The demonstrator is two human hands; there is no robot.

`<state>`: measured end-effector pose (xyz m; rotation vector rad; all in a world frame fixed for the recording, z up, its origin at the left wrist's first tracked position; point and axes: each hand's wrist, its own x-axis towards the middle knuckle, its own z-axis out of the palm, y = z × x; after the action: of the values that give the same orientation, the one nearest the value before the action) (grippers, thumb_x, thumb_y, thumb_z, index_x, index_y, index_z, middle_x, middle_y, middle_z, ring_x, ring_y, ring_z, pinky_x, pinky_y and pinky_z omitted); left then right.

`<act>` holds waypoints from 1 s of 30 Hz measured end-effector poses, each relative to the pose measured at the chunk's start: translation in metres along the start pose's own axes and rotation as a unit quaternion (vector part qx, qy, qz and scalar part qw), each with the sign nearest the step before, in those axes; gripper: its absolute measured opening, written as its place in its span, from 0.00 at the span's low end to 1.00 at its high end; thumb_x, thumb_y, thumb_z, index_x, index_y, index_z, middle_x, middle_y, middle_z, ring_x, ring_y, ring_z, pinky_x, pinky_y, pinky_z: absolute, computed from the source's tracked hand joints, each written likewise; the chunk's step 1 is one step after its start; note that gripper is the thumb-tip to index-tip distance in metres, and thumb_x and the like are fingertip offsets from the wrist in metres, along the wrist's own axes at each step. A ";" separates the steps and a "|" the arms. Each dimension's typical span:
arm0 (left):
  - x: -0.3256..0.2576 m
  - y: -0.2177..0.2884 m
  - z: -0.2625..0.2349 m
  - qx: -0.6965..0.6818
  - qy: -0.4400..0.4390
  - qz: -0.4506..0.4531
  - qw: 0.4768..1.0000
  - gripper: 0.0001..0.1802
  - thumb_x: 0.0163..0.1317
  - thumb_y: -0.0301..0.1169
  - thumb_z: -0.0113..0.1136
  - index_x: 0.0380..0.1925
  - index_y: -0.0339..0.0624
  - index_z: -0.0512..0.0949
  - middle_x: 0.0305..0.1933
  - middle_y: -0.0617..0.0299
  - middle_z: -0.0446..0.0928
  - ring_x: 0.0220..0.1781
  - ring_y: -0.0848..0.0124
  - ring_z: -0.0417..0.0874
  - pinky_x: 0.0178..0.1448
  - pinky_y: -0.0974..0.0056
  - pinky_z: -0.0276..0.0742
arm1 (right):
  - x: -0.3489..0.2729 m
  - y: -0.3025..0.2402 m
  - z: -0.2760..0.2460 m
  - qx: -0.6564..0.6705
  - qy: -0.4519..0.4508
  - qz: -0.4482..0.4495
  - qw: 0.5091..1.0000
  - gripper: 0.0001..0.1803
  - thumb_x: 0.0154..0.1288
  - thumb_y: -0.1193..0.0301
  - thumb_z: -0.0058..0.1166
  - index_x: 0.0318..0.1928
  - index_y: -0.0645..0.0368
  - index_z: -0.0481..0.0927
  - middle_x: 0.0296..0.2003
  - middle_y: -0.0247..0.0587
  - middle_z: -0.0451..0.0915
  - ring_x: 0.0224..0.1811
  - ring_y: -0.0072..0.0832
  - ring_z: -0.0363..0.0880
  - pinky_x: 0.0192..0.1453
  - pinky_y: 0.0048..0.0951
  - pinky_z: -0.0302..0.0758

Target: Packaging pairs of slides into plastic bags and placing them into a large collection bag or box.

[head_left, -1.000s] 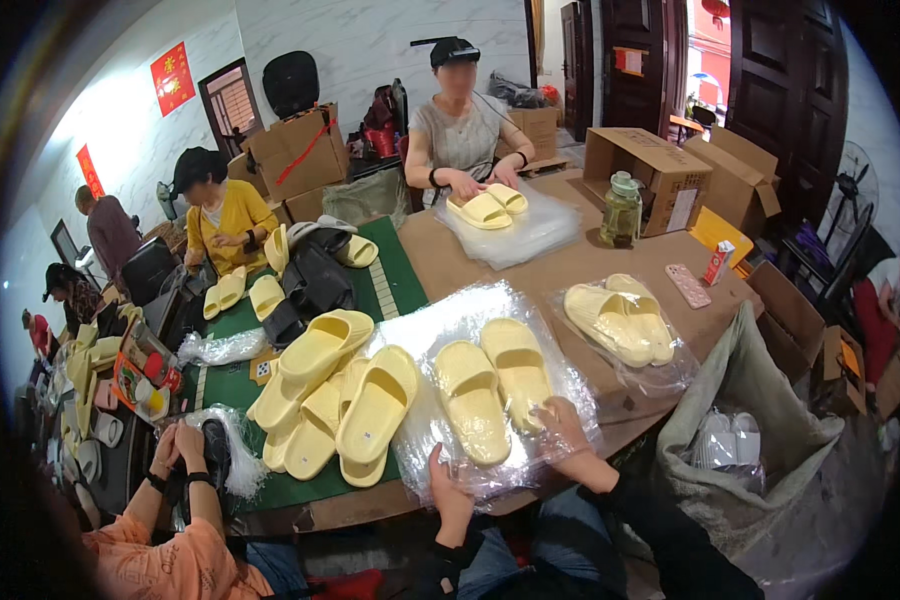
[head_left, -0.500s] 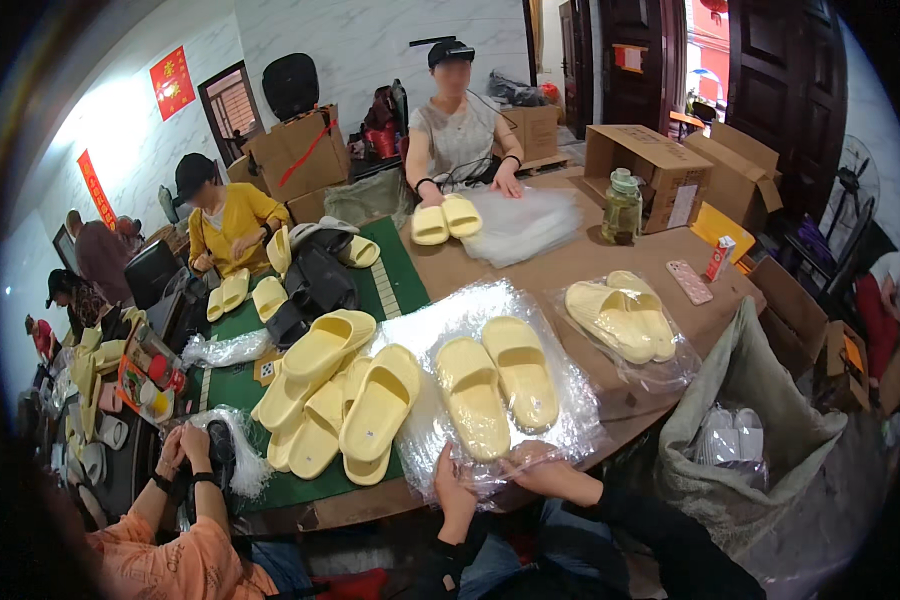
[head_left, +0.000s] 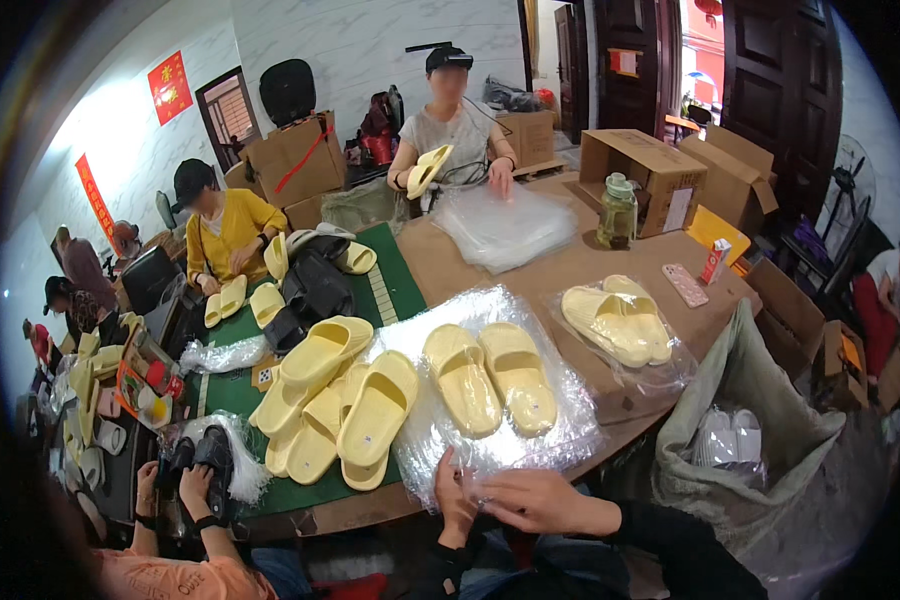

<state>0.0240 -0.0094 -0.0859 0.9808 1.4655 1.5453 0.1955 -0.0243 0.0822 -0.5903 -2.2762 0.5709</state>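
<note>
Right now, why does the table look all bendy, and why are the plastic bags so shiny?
Head view: the fisheye lens curves the table edge and leaves dark corners. The plastic bag under the yellow slippers throws back white glare from the room light. The left hand and right hand at its near edge look slightly soft; people at the rim look squeezed.

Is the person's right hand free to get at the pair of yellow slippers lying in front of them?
Probably yes: the right hand rests at the clear plastic bag's near edge, with only that film over the pair of yellow slippers.
</note>
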 end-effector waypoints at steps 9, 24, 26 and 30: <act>-0.001 -0.002 -0.005 0.104 -0.011 0.068 0.992 0.16 0.54 0.24 0.62 0.44 0.32 0.76 0.45 0.52 0.76 0.45 0.60 0.81 0.48 0.64 0.74 | 0.024 0.077 -0.025 -0.226 0.021 0.167 0.959 0.44 0.50 0.47 0.64 0.66 0.46 0.65 0.70 0.56 0.51 0.70 0.59 0.50 0.69 0.57 0.50; -0.003 -0.001 -0.002 0.337 -0.225 0.124 0.906 0.23 0.61 0.40 0.55 0.56 0.46 0.74 0.57 0.51 0.72 0.63 0.55 0.67 0.65 0.57 0.61 | -0.012 0.085 0.031 -0.204 -0.195 0.191 0.940 0.60 0.39 0.46 0.69 0.72 0.46 0.52 0.71 0.57 0.48 0.73 0.56 0.44 0.69 0.61 0.47; -0.005 -0.009 -0.006 0.313 -0.223 0.163 0.909 0.25 0.65 0.44 0.51 0.60 0.48 0.70 0.62 0.54 0.70 0.68 0.54 0.62 0.69 0.54 0.53 | -0.012 0.084 0.036 -0.216 -0.082 0.199 0.953 0.51 0.41 0.66 0.68 0.69 0.46 0.58 0.69 0.57 0.53 0.69 0.52 0.56 0.63 0.55 0.58; -0.006 -0.005 -0.008 0.393 -0.311 0.161 0.850 0.26 0.71 0.49 0.41 0.65 0.55 0.66 0.71 0.59 0.60 0.73 0.52 0.52 0.73 0.51 0.40 | -0.011 0.089 0.041 -0.266 -0.017 0.182 0.946 0.45 0.41 0.77 0.58 0.65 0.45 0.65 0.65 0.58 0.60 0.62 0.52 0.64 0.59 0.48 0.64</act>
<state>0.0193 -0.0173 -0.0910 2.0651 1.4790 0.6308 0.1949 0.0314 0.0007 -1.2914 -2.3700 0.1177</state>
